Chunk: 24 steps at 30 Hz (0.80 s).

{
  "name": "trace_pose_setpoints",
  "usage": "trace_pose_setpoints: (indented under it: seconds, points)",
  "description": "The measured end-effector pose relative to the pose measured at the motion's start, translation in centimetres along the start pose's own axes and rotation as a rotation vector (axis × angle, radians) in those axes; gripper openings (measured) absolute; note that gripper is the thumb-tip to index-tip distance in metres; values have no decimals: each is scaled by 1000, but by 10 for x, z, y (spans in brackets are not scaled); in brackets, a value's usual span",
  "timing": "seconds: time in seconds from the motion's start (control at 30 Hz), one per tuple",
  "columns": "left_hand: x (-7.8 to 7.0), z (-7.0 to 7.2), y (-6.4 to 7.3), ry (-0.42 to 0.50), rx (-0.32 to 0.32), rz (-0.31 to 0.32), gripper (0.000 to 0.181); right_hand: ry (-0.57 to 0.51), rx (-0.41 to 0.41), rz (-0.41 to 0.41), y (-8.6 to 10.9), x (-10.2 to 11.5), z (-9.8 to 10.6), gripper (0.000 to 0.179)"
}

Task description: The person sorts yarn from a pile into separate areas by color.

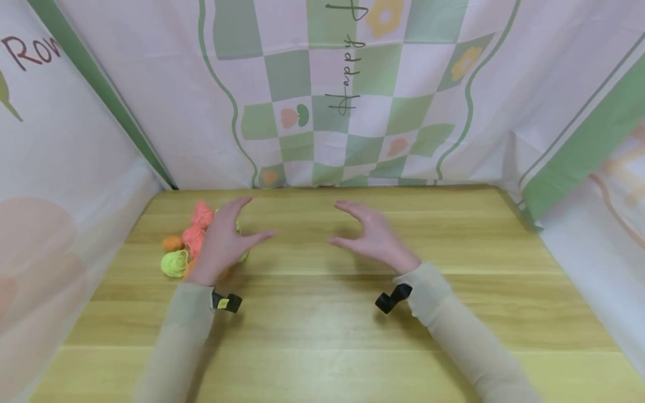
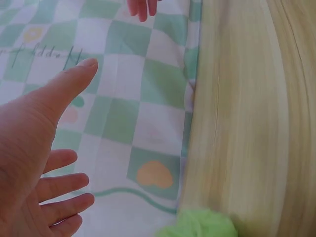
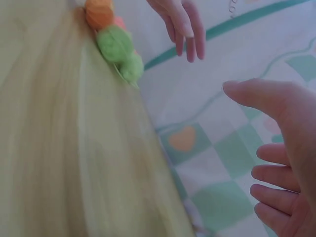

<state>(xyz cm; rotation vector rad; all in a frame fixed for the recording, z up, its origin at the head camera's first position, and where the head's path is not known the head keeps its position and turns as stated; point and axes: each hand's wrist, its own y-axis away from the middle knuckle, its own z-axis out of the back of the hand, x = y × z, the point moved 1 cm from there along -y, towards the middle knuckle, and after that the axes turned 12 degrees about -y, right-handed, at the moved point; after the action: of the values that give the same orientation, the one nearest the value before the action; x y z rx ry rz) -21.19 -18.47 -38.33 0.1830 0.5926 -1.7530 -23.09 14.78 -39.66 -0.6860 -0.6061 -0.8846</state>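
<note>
My left hand [image 1: 221, 240] hovers over the left part of the table, thumb and fingers spread apart, holding nothing. Beneath and beside it lie several yarn balls: pink-coral yarn [image 1: 194, 238], a small orange ball [image 1: 173, 243] and a yellow-green ball [image 1: 174, 263]; the hand hides part of the pile. Facing it across a gap, my right hand [image 1: 375, 235] is raised with thumb and fingers apart, also without anything in it. In the right wrist view, green yarn [image 3: 116, 44] and orange yarn [image 3: 99, 14] sit near the left hand.
A wooden table [image 1: 312, 324] spans the space below both hands. Behind it hangs a checkered green and white cloth [image 1: 332, 129], with further cloth at both sides. Each wrist wears a small black camera [image 1: 232, 303].
</note>
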Motion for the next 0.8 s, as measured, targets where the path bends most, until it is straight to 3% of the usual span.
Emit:
trace_pose_setpoints:
  seconds: [0.6, 0.8]
  points:
    - [41, 22, 17, 82, -8, 96, 97, -138, 97, 60, -22, 29, -60, 82]
    - [48, 29, 19, 34, -30, 104, 96, -161, 120, 72, -30, 35, -78, 80]
